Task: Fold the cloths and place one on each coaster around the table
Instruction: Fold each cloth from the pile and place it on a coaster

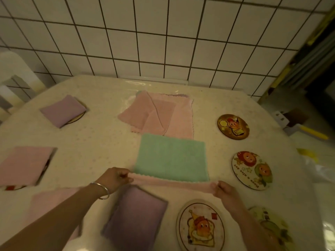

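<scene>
My left hand and my right hand each pinch one near corner of a two-sided cloth, green on top and pink at the lifted near edge. Beyond it lie loose pink cloths in a heap. A folded purple cloth covers a coaster at the far left. A folded pink cloth covers another at the left. Another folded purple cloth lies near me, and a pink one shows under my left arm. Bare round coasters sit at the right.
A fourth coaster lies partly under my right forearm. The table has a pale dotted cover. A white tiled wall runs behind it. A white chair back stands at the far left.
</scene>
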